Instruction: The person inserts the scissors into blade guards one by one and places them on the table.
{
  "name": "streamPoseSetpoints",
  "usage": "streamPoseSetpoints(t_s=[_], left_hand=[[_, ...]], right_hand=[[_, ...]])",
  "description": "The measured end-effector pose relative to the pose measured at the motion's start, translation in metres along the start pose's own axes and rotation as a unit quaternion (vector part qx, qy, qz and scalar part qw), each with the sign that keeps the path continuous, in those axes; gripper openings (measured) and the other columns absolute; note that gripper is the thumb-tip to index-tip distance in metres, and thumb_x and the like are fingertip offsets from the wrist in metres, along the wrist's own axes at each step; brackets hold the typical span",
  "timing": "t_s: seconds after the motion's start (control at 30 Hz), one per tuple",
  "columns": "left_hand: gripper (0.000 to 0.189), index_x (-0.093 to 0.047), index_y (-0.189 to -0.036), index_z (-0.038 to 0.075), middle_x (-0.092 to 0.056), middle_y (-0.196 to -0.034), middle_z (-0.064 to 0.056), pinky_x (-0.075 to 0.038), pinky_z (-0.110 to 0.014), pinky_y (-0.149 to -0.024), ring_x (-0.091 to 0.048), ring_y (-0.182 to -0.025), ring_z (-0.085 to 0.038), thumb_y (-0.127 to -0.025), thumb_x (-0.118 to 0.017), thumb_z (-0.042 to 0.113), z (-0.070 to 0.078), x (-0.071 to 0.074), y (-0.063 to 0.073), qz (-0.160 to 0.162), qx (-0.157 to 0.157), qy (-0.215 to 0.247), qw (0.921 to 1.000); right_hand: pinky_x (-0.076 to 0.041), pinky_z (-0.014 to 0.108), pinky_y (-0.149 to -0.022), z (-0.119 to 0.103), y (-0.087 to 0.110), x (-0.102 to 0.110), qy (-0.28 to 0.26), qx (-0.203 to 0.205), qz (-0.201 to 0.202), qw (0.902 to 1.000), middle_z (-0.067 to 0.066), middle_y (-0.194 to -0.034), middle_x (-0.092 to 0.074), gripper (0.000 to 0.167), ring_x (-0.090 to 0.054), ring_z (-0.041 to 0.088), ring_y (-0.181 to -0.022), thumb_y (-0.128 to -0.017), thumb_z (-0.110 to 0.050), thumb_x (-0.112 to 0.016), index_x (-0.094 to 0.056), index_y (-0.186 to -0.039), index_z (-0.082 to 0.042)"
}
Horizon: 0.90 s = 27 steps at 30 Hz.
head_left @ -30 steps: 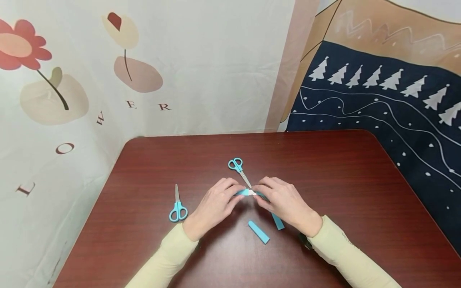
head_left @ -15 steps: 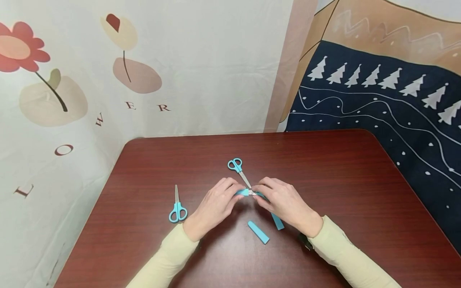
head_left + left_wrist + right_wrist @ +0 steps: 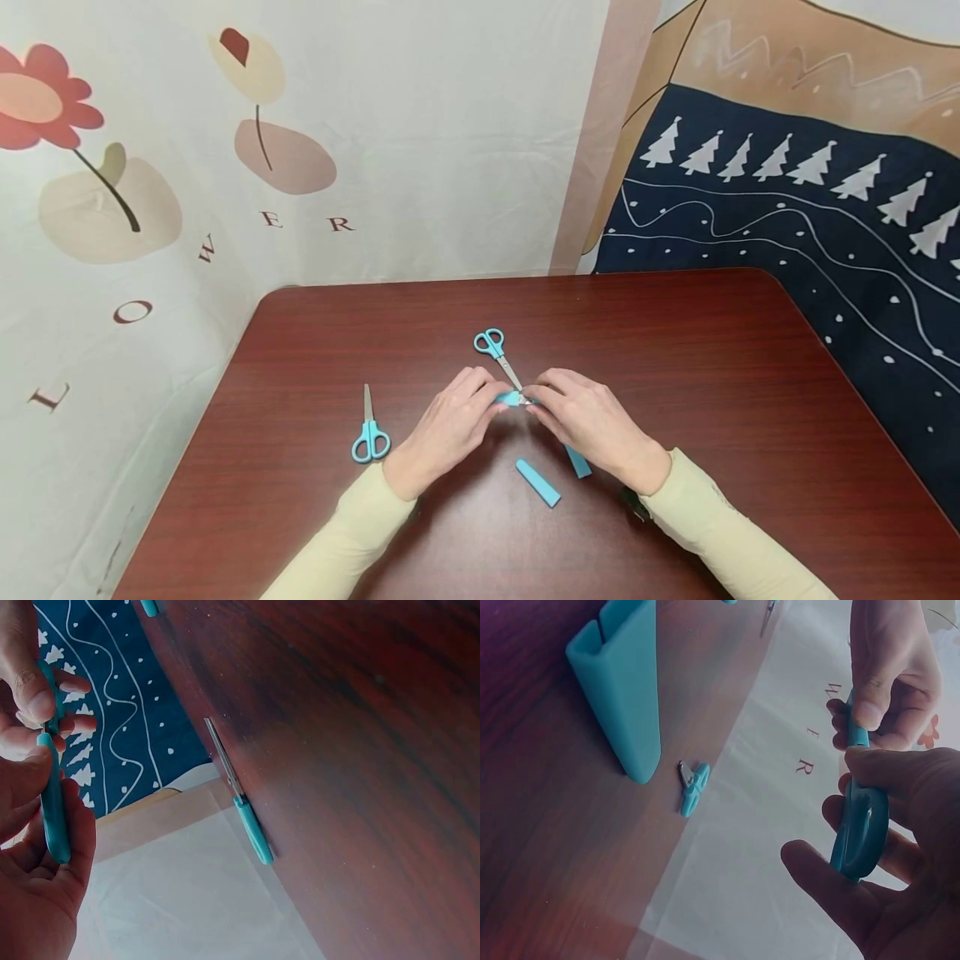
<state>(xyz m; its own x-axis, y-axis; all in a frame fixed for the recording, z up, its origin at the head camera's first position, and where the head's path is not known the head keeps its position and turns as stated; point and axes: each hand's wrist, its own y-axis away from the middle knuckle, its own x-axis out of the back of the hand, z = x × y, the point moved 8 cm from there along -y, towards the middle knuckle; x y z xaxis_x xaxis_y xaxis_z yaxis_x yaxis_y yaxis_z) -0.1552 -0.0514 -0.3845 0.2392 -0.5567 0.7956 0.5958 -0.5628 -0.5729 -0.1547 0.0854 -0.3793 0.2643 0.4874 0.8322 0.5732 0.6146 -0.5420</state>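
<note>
My left hand point(image 3: 450, 417) pinches a turquoise blade cap point(image 3: 54, 817) between thumb and fingers. Facing it, my right hand point(image 3: 600, 421) holds a small pair of scissors point(image 3: 859, 862) by the turquoise handles. The blades point into the cap, with a short bit of bare metal showing between them in the head view. Beyond the hands lies a second pair of scissors point(image 3: 491, 343), its tip close to the fingers. A third pair of scissors point(image 3: 371, 437) rests left of my left hand, blades pointing away.
On the dark red wooden table point(image 3: 300, 517), a loose turquoise cap point(image 3: 537, 483) lies in front of the hands. Another turquoise cap point(image 3: 578, 462) sits partly under my right hand. Printed cloths point(image 3: 450, 167) hang behind the table.
The strip of bare blade between the cap and my right fingers looks a little shorter. Both hands keep nearly the same place, and the things on the table have not moved.
</note>
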Motion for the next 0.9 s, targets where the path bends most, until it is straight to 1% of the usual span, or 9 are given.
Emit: streamPoseSetpoints(t_s=[0.2, 0.37, 0.6, 0.77, 0.9], left_hand=[[0.017, -0.069, -0.107, 0.011, -0.056, -0.092, 0.001, -0.045, -0.019, -0.064, -0.049, -0.081, -0.013, -0.091, -0.072, 0.015, 0.001, -0.001, -0.001, 0.001, 0.004, -0.002, 1.0], [0.02, -0.069, -0.106, 0.01, -0.055, -0.091, 0.002, -0.043, -0.018, -0.062, -0.049, -0.079, -0.013, -0.087, -0.075, 0.013, 0.003, 0.001, -0.002, 0.013, -0.006, -0.005, 0.9999], [0.019, -0.069, -0.105, 0.01, -0.056, -0.09, 0.001, -0.044, -0.019, -0.061, -0.049, -0.079, -0.013, -0.087, -0.075, 0.015, 0.003, -0.001, -0.003, 0.013, -0.005, -0.006, 0.9999], [0.02, -0.07, -0.106, 0.011, -0.058, -0.092, 0.002, -0.046, -0.019, -0.063, -0.051, -0.081, -0.013, -0.088, -0.076, 0.015, 0.002, 0.001, -0.002, 0.011, -0.003, -0.01, 0.9999], [0.02, -0.069, -0.107, 0.011, -0.059, -0.095, 0.002, -0.048, -0.02, -0.065, -0.052, -0.082, -0.013, -0.089, -0.075, 0.016, -0.001, 0.002, 0.0, 0.006, -0.001, -0.016, 0.9998]], right_hand=[[-0.057, 0.023, -0.069, -0.002, -0.001, 0.001, 0.005, -0.001, 0.012, 0.9999, -0.002, -0.098, -0.067, 0.019, -0.064, 0.01, -0.086, -0.087, -0.018, -0.078, -0.074, -0.105, -0.013], [-0.057, 0.023, -0.069, -0.003, -0.002, 0.003, 0.005, 0.003, 0.022, 0.9997, -0.001, -0.096, -0.067, 0.021, -0.063, 0.01, -0.084, -0.084, -0.018, -0.081, -0.074, -0.103, -0.011], [-0.057, 0.023, -0.07, -0.003, -0.003, 0.002, 0.003, -0.002, 0.018, 0.9998, 0.0, -0.096, -0.068, 0.023, -0.064, 0.01, -0.084, -0.082, -0.019, -0.082, -0.074, -0.103, -0.011], [-0.056, 0.022, -0.069, 0.003, -0.003, 0.001, -0.014, -0.023, 0.008, 0.9996, -0.003, -0.099, -0.068, 0.025, -0.065, 0.008, -0.085, -0.083, -0.021, -0.082, -0.074, -0.106, -0.014], [-0.056, 0.023, -0.066, 0.01, -0.001, 0.001, -0.019, -0.052, -0.004, 0.9984, -0.003, -0.106, -0.067, 0.034, -0.065, 0.008, -0.085, -0.081, -0.027, -0.084, -0.074, -0.111, -0.014]])
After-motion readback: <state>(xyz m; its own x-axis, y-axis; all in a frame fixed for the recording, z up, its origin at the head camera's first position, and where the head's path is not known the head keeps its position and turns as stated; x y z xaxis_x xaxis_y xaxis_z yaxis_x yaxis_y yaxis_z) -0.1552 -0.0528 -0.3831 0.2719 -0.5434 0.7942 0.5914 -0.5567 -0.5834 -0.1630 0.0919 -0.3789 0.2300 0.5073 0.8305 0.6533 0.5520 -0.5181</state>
